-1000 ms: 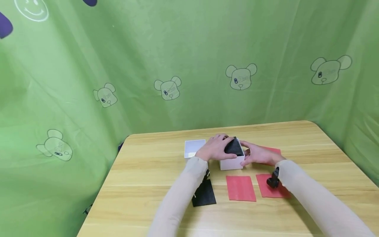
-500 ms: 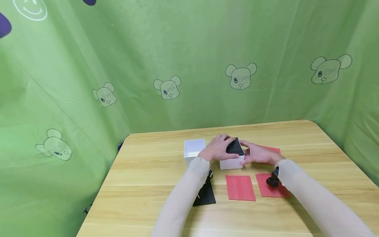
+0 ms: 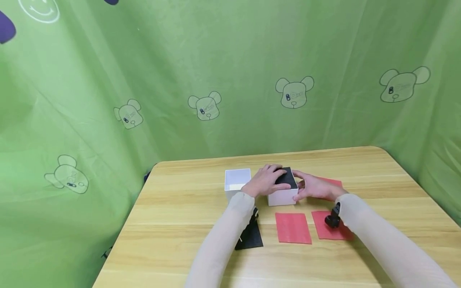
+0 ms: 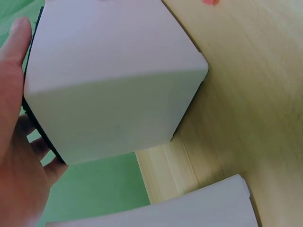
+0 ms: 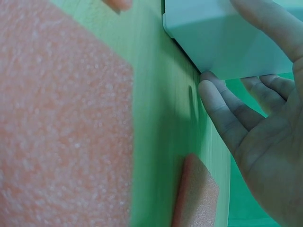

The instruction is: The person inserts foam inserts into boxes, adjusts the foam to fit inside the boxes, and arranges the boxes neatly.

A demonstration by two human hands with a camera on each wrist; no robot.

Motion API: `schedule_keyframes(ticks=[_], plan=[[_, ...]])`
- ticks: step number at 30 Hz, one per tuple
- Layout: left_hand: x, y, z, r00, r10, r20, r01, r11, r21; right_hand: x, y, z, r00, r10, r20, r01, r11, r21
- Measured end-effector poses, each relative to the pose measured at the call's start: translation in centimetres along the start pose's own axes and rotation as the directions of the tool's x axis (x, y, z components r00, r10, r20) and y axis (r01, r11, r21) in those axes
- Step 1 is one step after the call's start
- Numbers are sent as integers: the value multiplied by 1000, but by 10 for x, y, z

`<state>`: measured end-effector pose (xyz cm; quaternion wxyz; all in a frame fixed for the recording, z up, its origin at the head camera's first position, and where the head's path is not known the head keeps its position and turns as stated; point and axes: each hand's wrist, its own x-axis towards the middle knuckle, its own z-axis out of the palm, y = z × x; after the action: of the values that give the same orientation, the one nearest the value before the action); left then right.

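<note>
A green curtain (image 3: 230,60) printed with bear heads hangs past the left and far edges of the pale wood-grain worktop (image 3: 173,200). Towards the far edge, on the left half, stands an open white square box (image 3: 237,175) with a pale flat piece (image 3: 236,187) inside. Nearer the person, partly under the left forearm, lies a thin black square sheet (image 3: 255,237). The left hand (image 3: 264,180) rests on a second black square sheet (image 3: 289,179), its fingers relaxed and spread over it, gripping nothing. That sheet lies flat across the top of another white square box (image 3: 282,197), which stands about midway between the worktop's left and right edges, closer to the far edge. A red foam-like square sheet (image 3: 293,228) lies just in front of this box. The right hand (image 3: 312,187) grasps the box's right side, thumb at the near right corner and fingers round towards the far one. Below the right wrist, under a black wrist camera (image 3: 332,221), lies a second red square (image 3: 322,231); a third red square (image 3: 335,183), partly hidden by the right hand, lies beyond it, towards the worktop's far right corner.
</note>
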<state>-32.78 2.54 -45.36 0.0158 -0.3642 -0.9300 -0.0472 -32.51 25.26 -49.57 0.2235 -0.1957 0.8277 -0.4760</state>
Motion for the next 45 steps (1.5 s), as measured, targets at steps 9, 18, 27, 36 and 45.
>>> schedule_keyframes(ticks=[9, 18, 27, 36, 45], plan=[[1, 1, 4, 1000, 25, -16, -25, 1000, 13, 0, 1, 1, 1000, -17, 15, 16, 1000, 10], [3, 1, 2, 1000, -8, -9, 8, 1000, -16, 1, 0, 0, 1000, -7, 10, 7, 1000, 22], [6, 3, 0, 999, -32, 18, 32, 999, -36, 1, 0, 0, 1000, 0, 19, -1, 1000, 16], [7, 4, -1, 998, -34, 47, 35, 999, -31, 1, -1, 0, 999, -11, 30, 10, 1000, 29], [4, -2, -2, 999, -22, 37, 23, 999, -39, 2, -1, 0, 1000, -11, 18, 10, 1000, 5]])
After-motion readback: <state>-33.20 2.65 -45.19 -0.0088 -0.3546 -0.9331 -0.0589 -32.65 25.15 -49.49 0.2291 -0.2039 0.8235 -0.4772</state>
